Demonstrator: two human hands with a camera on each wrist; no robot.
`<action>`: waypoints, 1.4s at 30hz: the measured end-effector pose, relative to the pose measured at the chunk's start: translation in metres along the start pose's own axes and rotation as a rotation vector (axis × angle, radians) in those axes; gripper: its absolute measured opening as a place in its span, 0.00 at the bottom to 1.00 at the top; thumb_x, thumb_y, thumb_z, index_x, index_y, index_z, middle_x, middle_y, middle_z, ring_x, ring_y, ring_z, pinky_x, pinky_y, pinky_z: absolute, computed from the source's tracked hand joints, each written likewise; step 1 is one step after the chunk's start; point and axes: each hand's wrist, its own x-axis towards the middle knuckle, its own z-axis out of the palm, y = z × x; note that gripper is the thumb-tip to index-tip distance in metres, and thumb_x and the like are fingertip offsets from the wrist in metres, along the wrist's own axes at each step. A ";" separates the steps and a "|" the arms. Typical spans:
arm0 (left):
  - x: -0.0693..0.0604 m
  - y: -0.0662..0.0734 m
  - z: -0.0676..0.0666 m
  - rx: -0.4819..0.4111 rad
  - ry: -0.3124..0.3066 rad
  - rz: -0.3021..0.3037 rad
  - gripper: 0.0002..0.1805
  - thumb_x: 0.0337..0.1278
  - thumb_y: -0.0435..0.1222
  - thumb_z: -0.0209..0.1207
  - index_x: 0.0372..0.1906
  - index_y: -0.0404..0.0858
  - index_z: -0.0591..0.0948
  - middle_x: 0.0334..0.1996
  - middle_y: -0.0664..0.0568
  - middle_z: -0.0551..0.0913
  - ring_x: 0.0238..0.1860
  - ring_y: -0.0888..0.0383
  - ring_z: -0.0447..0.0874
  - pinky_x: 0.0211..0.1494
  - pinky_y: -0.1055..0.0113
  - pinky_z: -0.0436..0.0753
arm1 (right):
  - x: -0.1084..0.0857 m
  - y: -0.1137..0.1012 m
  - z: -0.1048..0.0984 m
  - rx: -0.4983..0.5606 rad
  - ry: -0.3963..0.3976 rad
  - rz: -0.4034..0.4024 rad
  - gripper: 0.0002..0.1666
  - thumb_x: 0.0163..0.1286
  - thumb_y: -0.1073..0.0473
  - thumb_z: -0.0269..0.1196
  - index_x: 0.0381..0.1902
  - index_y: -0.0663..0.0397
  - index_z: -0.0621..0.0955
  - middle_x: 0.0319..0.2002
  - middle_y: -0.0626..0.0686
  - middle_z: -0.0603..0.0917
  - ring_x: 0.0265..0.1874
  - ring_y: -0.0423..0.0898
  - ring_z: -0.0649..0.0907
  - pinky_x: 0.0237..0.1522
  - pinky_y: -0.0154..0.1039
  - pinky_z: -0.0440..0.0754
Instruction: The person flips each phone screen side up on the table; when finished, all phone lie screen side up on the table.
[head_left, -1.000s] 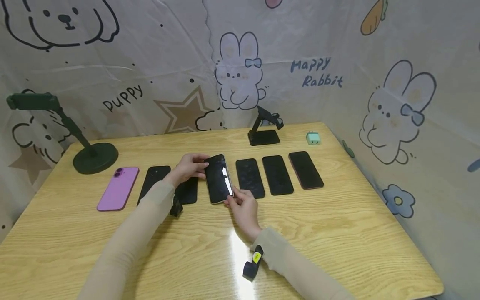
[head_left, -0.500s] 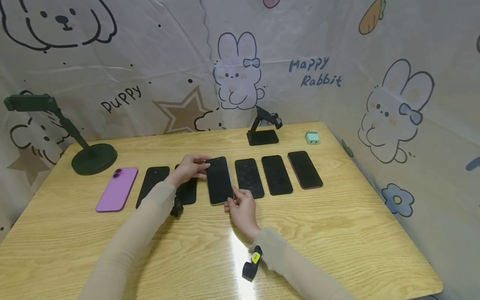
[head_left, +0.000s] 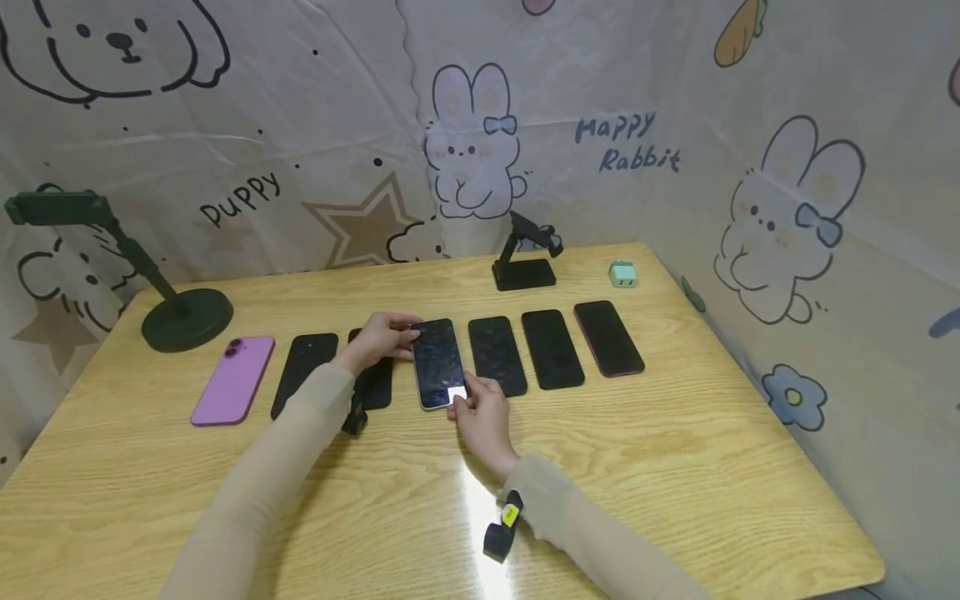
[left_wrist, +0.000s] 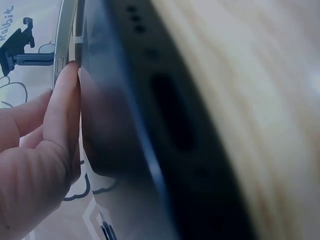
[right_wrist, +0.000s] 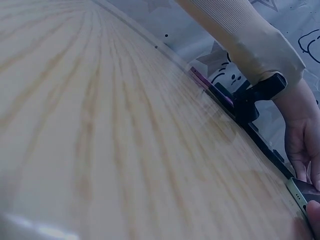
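Note:
A dark-screened smartphone (head_left: pixel 437 360) with a pale frame lies face up in the middle of a row of phones, between my hands. My left hand (head_left: pixel 381 340) pinches its upper left edge; in the left wrist view the fingers (left_wrist: pixel 62 110) touch the frame beside a side button. My right hand (head_left: pixel 485 423) pinches the lower right corner with thumb and fingers. Under my left wrist is a black phone (head_left: pixel 375 383), partly covered. Whether the held phone fully touches the table cannot be told.
Left of my hands lie a black phone (head_left: pixel 306 362) and a pink phone (head_left: pixel 234 381). Dark phones (head_left: pixel 498 356), (head_left: pixel 552 350) and a red-edged phone (head_left: pixel 609 338) lie to the right. Behind stand a green stand (head_left: pixel 186 318), a black stand (head_left: pixel 523 274) and a mint charger (head_left: pixel 622 274).
The far end of the held phone has come down, and the glare on its screen has shifted to the lower corner. Both hands keep their grip and barely move.

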 end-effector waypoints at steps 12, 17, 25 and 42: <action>0.000 0.002 0.003 0.121 0.062 0.045 0.22 0.67 0.27 0.52 0.64 0.27 0.70 0.55 0.34 0.73 0.55 0.44 0.77 0.55 0.61 0.81 | 0.001 -0.001 -0.001 -0.006 -0.012 0.008 0.25 0.64 0.76 0.57 0.59 0.79 0.70 0.49 0.69 0.72 0.28 0.55 0.87 0.30 0.27 0.83; 0.002 0.004 0.004 0.233 0.080 0.065 0.21 0.67 0.29 0.53 0.62 0.28 0.73 0.56 0.34 0.75 0.52 0.49 0.76 0.58 0.57 0.79 | 0.000 -0.001 -0.001 -0.016 -0.007 0.001 0.24 0.64 0.76 0.58 0.58 0.78 0.71 0.49 0.69 0.72 0.28 0.55 0.87 0.30 0.27 0.83; 0.002 0.005 0.004 0.360 0.077 0.070 0.20 0.68 0.32 0.53 0.62 0.30 0.74 0.59 0.34 0.74 0.54 0.47 0.74 0.54 0.57 0.78 | -0.002 -0.002 -0.001 -0.006 -0.003 0.010 0.20 0.65 0.74 0.58 0.55 0.76 0.73 0.48 0.67 0.72 0.28 0.54 0.87 0.29 0.27 0.83; 0.004 0.006 0.005 0.467 0.062 0.063 0.20 0.67 0.32 0.54 0.62 0.31 0.75 0.59 0.37 0.77 0.48 0.50 0.78 0.43 0.65 0.80 | -0.002 -0.002 0.001 -0.002 0.021 -0.001 0.05 0.63 0.76 0.58 0.36 0.73 0.80 0.46 0.65 0.73 0.27 0.51 0.86 0.30 0.27 0.83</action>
